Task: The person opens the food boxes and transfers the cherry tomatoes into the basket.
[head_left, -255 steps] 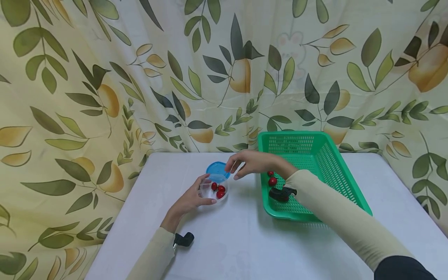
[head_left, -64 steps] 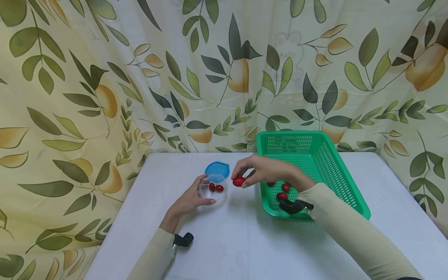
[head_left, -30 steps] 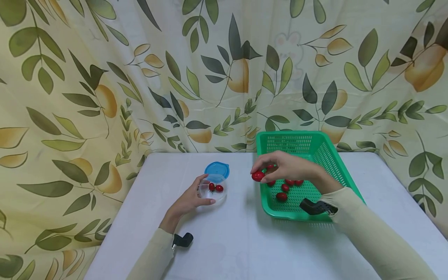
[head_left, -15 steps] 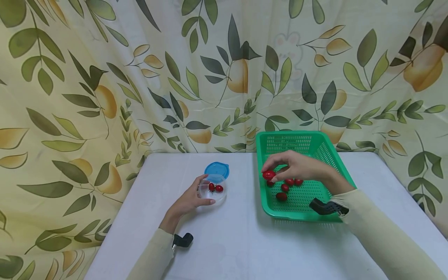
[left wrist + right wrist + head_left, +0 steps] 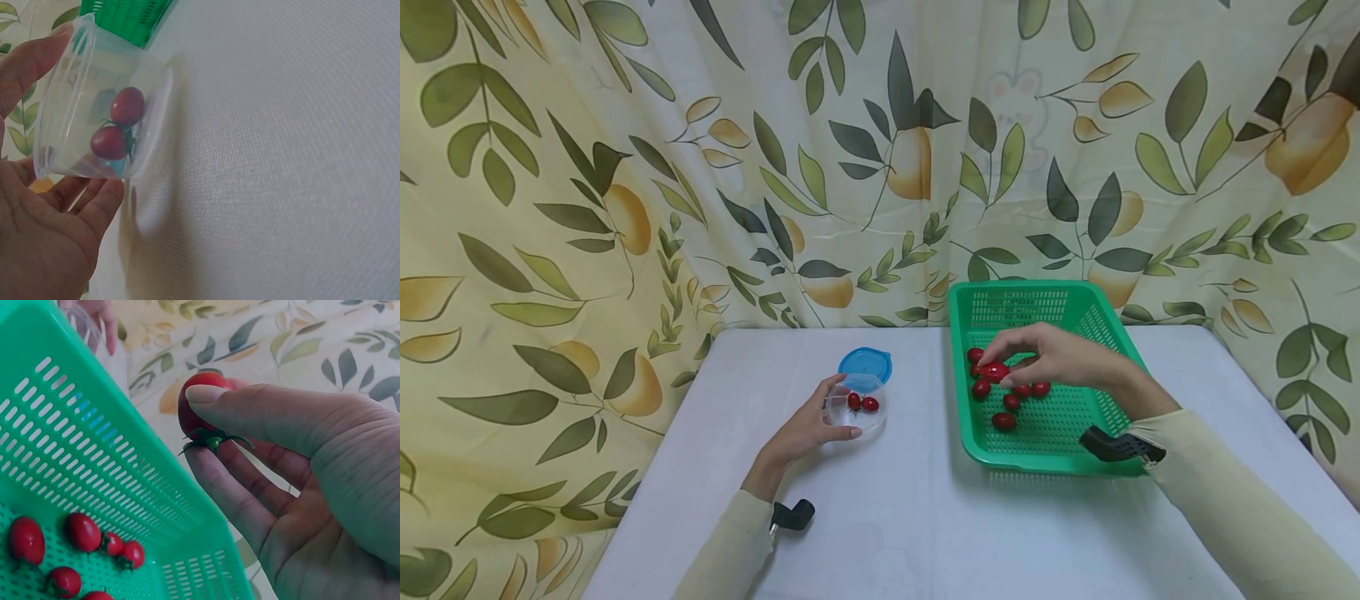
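My right hand [image 5: 1052, 357] pinches a red cherry tomato [image 5: 201, 403] between thumb and fingers, above the left part of a green plastic basket [image 5: 1120, 350]. A green stalk shows on that tomato in the right wrist view. Several other cherry tomatoes [image 5: 1004, 421] lie on the basket floor. On the left, my left hand [image 5: 808, 425] holds a clear round plastic tub [image 5: 69, 106] by its sides, thumb on one side and fingers on the other. Two cherry tomatoes [image 5: 127, 106] sit inside the tub, near its bottom.
A blue lid [image 5: 867, 364] lies just behind the tub on the white tablecloth [image 5: 880, 517]. At the table's back hangs a curtain [image 5: 880, 167] with a leaf and fruit print. The basket's raised rim stands between the two hands' work areas.
Tomatoes in the tub went from several to two, while more lie in the basket. Lately my right hand carried a cherry tomato rightward from beside the tub to over the basket. The left hand stayed put.
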Action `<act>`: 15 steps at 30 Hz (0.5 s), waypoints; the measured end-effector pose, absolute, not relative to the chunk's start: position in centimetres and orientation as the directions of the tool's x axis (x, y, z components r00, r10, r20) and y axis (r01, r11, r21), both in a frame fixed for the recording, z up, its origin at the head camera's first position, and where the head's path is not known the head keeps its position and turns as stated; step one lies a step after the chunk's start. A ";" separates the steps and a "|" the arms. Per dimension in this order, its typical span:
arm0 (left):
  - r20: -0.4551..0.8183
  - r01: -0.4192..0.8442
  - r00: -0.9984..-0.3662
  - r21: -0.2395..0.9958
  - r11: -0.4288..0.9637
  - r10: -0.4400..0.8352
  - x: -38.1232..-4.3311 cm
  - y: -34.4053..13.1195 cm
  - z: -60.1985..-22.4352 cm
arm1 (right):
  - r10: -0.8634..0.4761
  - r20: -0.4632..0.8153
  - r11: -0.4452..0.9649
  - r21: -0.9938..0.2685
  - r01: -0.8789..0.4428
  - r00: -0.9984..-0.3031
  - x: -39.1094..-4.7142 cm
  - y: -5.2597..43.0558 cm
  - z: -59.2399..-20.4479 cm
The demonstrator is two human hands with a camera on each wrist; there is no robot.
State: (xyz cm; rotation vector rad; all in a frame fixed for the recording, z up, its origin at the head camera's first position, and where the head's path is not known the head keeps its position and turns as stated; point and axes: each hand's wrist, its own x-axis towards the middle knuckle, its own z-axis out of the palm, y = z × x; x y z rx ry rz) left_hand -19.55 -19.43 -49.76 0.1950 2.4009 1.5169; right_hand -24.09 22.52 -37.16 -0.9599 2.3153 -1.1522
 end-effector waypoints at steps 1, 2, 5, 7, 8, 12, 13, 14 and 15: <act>-0.174 -0.042 -0.948 0.900 0.435 0.267 -19.5 -19.4 -49.7 | -0.716 -0.031 0.431 -0.806 -0.407 -0.697 -24.1 22.6 -37.2; -0.174 -0.042 -0.948 0.900 0.433 0.268 -19.5 -19.4 -49.7 | -0.712 -0.033 0.432 -0.808 -0.400 -0.701 -24.2 22.8 -37.3; -0.177 -0.047 -0.947 0.901 0.431 0.266 -19.5 -19.4 -49.7 | -0.701 -0.047 0.439 -0.815 -0.379 -0.712 -24.3 23.1 -37.5; -0.178 -0.049 -0.948 0.901 0.430 0.265 -19.5 -19.4 -49.7 | -0.694 -0.060 0.443 -0.820 -0.361 -0.717 -24.4 23.3 -37.6; -0.177 -0.048 -0.948 0.901 0.431 0.265 -19.5 -19.4 -49.7 | -0.691 -0.065 0.445 -0.824 -0.352 -0.720 -24.4 23.4 -37.7; -0.177 -0.048 -0.949 0.900 0.433 0.262 -19.5 -19.4 -49.7 | -0.683 -0.073 0.440 -0.835 -0.329 -0.727 -24.5 23.7 -38.0; -0.178 -0.049 -0.948 0.900 0.433 0.262 -19.5 -19.4 -49.7 | -0.680 -0.074 0.439 -0.838 -0.324 -0.729 -24.6 23.8 -38.0; -0.177 -0.047 -0.948 0.900 0.434 0.263 -19.5 -19.4 -49.7 | -0.678 -0.076 0.440 -0.839 -0.320 -0.732 -24.6 23.9 -38.1; -0.176 -0.046 -0.948 0.900 0.433 0.264 -19.5 -19.4 -49.7 | -0.675 -0.076 0.441 -0.840 -0.318 -0.734 -24.7 23.9 -38.2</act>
